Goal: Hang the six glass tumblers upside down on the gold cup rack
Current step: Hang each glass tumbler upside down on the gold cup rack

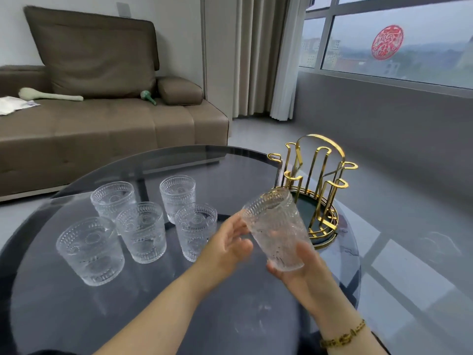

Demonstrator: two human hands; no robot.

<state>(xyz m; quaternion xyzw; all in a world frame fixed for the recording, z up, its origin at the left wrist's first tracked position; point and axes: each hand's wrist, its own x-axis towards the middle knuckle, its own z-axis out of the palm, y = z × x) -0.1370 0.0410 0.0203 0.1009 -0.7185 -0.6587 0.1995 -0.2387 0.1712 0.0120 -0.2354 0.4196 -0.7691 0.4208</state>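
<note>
1. Head view: we see one glass tumbler (276, 229) lifted above the table, mouth up and tilted, in front of the gold cup rack (316, 185)
2. Our right hand (299, 267) cups its base; our left hand (227, 242) is open, fingers touching its side
3. Five tumblers (143, 231) stand upright, left of the hands, on the round glass table (230, 165)
4. We see no glass on the rack's pegs; a brown sofa (107, 124) sits beyond
</note>
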